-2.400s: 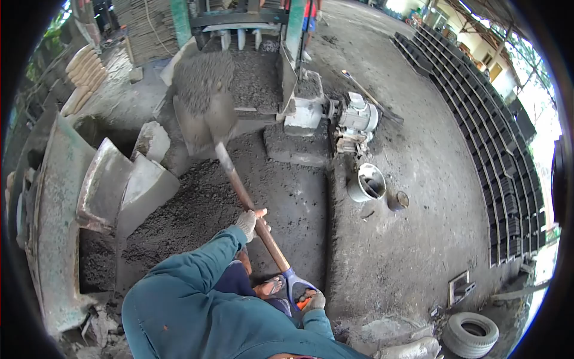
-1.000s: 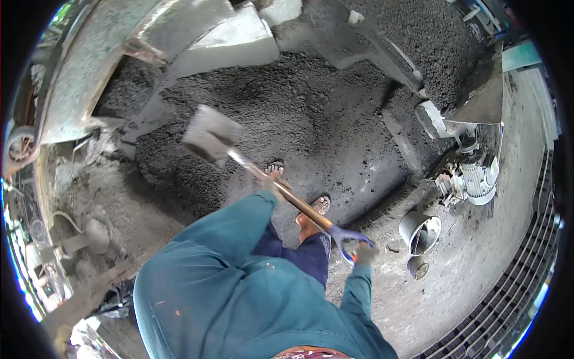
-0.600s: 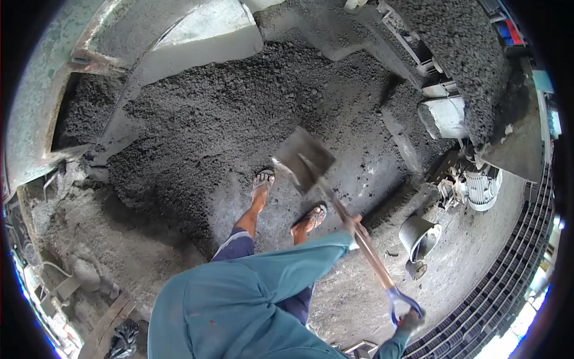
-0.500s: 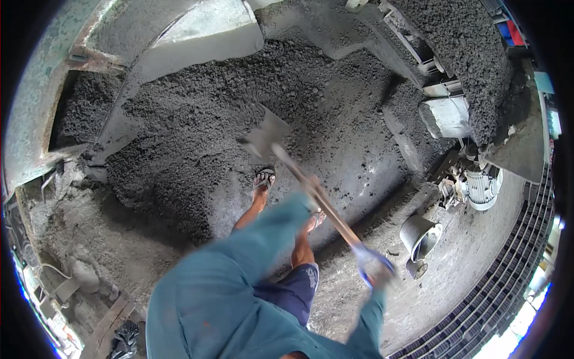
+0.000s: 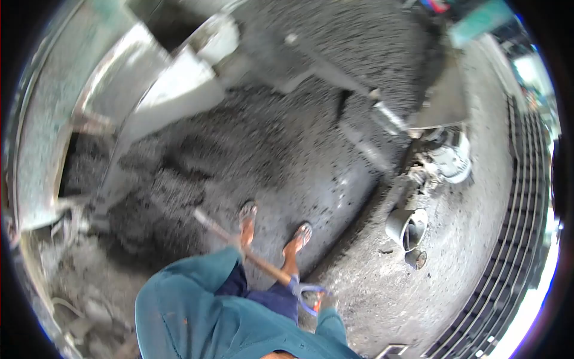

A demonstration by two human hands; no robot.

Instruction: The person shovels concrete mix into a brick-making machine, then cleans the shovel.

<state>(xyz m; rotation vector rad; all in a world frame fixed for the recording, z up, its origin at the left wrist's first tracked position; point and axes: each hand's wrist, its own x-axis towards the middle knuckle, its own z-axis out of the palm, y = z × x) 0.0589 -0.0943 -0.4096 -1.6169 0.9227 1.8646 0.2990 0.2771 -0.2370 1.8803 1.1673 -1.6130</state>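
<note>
A shovel [image 5: 269, 269] lies slantwise across my front, its wooden shaft running from a blue D-shaped handle down to the left. My left hand [image 5: 244, 249], partly hidden by the sleeve, is closed round the middle of the shaft. My right hand [image 5: 326, 301] grips the D-handle near my right hip. At the shaft's far end the blade is not distinct; a lump of damp grey mix [image 5: 176, 190] covers that spot. More dark, crumbly mix [image 5: 257, 128] is spread over the floor ahead. My feet in sandals [image 5: 304, 232] stand just beyond the shaft.
A grey motor [image 5: 451, 163] and a bucket lying on its side [image 5: 402, 227] are to the right. Metal grating [image 5: 478, 287] curves along the right edge. A pale metal chute [image 5: 176, 84] stands at upper left, beside a greenish machine wall [image 5: 54, 107].
The shovel has swung left and closer to my body, its blade going from plain view into the grey mix. Both hands came down with it. My view has turned.
</note>
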